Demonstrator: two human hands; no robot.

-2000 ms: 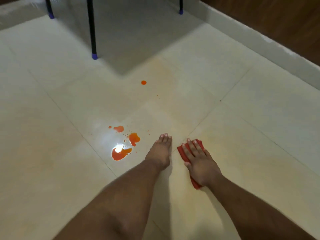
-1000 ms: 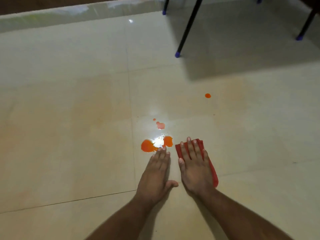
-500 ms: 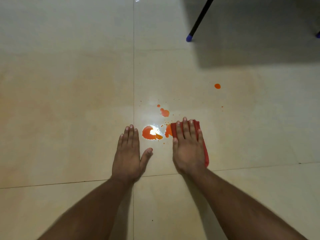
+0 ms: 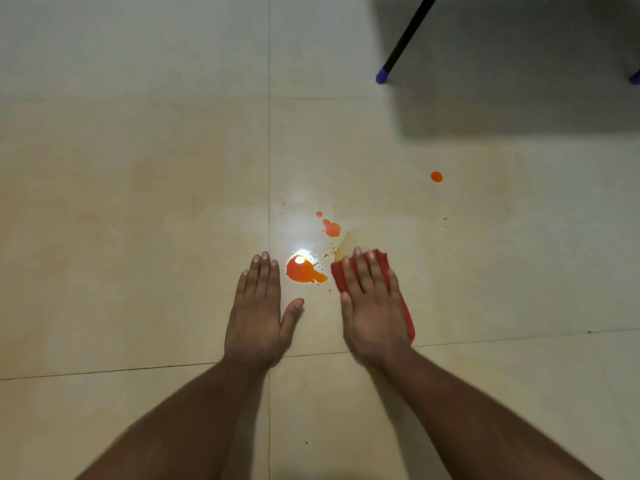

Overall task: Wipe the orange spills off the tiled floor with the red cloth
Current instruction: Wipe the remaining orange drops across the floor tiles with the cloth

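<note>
The right hand (image 4: 375,313) lay flat on the red cloth (image 4: 381,259), fingers straight and spread, pressing it to the tiled floor (image 4: 138,202) rather than gripping it. The folded cloth showed past the fingertips and along the outer edge of the hand, its long axis running roughly with the forearm, away from the person. The left hand (image 4: 258,317) rested palm down on bare tile with its fingers straight and thumb out, holding nothing, apparently as a prop.

The largest orange puddle (image 4: 304,270) sat between the two hands, just to the left of the cloth's near-left corner and close to the left fingertips, with a bright reflection on its upper edge. A smaller blot (image 4: 331,229) lay just beyond the cloth's front edge and slightly left, with a pale smeared streak (image 4: 346,242) running from the cloth towards it. A lone round drop (image 4: 436,176) lay well apart, ahead and to the right, towards a black chair leg (image 4: 405,36) with a blue foot. Fine specks dotted the tile around these.

The task looked barely begun: most of the spill was still wet on the floor. The cloth hand was nearer every patch that mattered, and the next stroke probably called for a short sideways sweep to the left, across the cloth's long axis, into the big puddle, without pushing liquid onto the left hand.
</note>
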